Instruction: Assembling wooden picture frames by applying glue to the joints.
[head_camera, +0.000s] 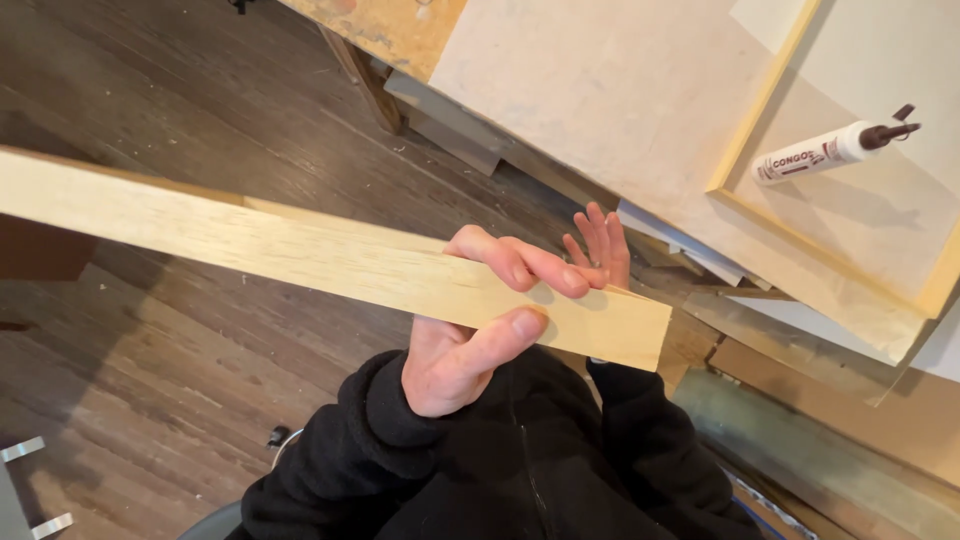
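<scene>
The floor (200, 330) here is dark wood plank, worn and streaked, and it fills the left and near part of the room. To the far right sits a pale worktable top (610, 90), chalky and scuffed, with a mustard-coloured edge at its far left corner. On it lies one shallow frame of light wood (765, 105), thin-railed and square-cornered, and inside that frame rests one white glue tube (825, 152) with a dark brown nozzle, lying on its side.

One long strip of pale wood (300, 250), flat, smooth-sawn and fine-grained, runs from the far left edge down toward the right, held out over the floor, close in front of the person's chest. A second, thinner edge shows just behind it; I cannot tell whether that is a separate strip.

Two hands, both in black fleece sleeves (400, 440). The left hand (470, 330) grips the strip near its right end, thumb pressed on the near face and fingers curled over the top edge. The right hand (600, 245) sits behind the strip, fingers straight and slightly spread, only the fingertips showing; whether it presses the wood I cannot tell.

Bottom left, two small metal brackets (25, 485) lie on the floor.
</scene>
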